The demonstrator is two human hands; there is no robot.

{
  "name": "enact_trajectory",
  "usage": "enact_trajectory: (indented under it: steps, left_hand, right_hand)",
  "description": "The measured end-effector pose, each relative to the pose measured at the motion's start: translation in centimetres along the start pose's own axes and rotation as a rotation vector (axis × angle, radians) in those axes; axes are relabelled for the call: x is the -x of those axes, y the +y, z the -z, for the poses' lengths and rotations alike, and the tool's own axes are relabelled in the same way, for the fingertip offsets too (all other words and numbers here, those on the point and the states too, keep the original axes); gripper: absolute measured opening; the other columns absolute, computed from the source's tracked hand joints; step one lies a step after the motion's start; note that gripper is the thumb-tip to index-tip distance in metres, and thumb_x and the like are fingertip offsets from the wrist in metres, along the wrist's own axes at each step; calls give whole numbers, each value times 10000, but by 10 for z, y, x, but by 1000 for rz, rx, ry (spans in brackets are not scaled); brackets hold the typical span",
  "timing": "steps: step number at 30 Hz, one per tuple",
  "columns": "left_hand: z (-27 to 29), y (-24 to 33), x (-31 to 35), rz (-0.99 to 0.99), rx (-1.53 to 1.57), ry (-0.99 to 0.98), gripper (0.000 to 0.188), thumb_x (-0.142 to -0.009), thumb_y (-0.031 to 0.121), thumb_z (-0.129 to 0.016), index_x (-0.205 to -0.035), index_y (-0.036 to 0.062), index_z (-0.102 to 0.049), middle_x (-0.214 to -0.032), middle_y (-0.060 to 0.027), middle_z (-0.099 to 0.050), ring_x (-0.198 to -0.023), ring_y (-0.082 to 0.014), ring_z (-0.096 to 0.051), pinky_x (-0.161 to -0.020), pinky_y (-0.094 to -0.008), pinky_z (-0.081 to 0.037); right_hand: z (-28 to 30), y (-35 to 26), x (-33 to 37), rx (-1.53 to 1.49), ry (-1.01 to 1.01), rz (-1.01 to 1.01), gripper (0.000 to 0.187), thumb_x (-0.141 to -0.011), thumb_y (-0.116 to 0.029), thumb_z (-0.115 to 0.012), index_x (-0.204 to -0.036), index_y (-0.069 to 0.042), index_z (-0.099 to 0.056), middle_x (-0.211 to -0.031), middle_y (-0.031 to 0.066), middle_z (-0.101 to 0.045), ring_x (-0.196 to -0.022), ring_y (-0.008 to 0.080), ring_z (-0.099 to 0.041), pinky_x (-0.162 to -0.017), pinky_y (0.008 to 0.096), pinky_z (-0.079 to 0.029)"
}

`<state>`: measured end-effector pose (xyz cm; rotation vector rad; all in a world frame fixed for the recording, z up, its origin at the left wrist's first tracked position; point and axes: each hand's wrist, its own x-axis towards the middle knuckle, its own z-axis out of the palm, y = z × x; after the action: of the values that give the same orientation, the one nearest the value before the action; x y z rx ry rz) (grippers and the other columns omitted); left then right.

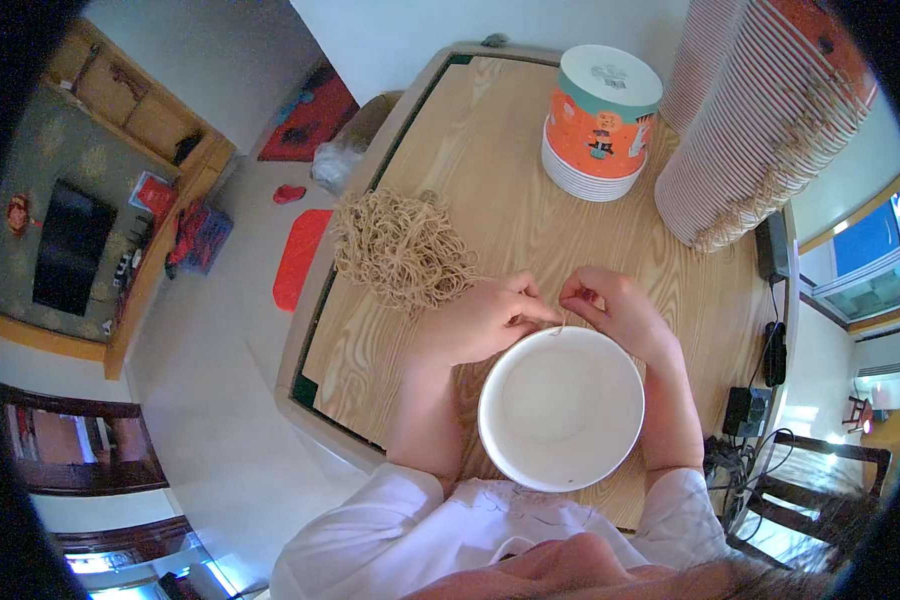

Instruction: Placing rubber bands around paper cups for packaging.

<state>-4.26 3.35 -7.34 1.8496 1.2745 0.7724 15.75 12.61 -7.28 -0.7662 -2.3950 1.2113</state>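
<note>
A white round paper bucket [562, 408] stands close to my body, its open mouth up and its inside bare. At its far rim a thin tan string [559, 327] shows between my fingertips. My left hand [490, 318] reaches over from the left, fingers pinched on the string beside the rim. My right hand [615, 305], thumb and forefinger pressed together, holds the string just above the rim. How the string meets the bucket is too small to make out. Left of my left hand lies a loose heap of tan strings [405, 248].
Farther off stands a short stack of orange printed buckets [600, 140] topped by a white-and-green lid [610, 77]. Tall leaning stacks of nested buckets [740, 130] rise at the right, strings hanging along them. Black adapters [746, 410] and cables lie at the wooden table's [500, 150] right edge.
</note>
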Motion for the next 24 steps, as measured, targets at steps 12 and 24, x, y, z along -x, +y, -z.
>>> enact_trajectory:
  steps: [12,24]
  left_hand:
    - [0,0,-6,-57,352,-19,132,-887,166,-607,-891,35,-593,-824,-28,-562,-731,-100,-541,-661,-252,-442]
    - [-43,-41,-4,271,1477,115,226,-919,199,-558,-1014,7,-632,-901,-11,-609,-775,-92,-546,-695,-228,-442]
  right_hand:
    - [17,-23,12,-154,-35,27,95,-805,-44,-658,-871,6,-613,-810,69,-619,-753,134,-598,-650,272,-483]
    - [10,-12,8,13,-10,-19,106,-792,-46,-654,-882,-3,-619,-813,97,-627,-735,203,-612,-643,297,-486]
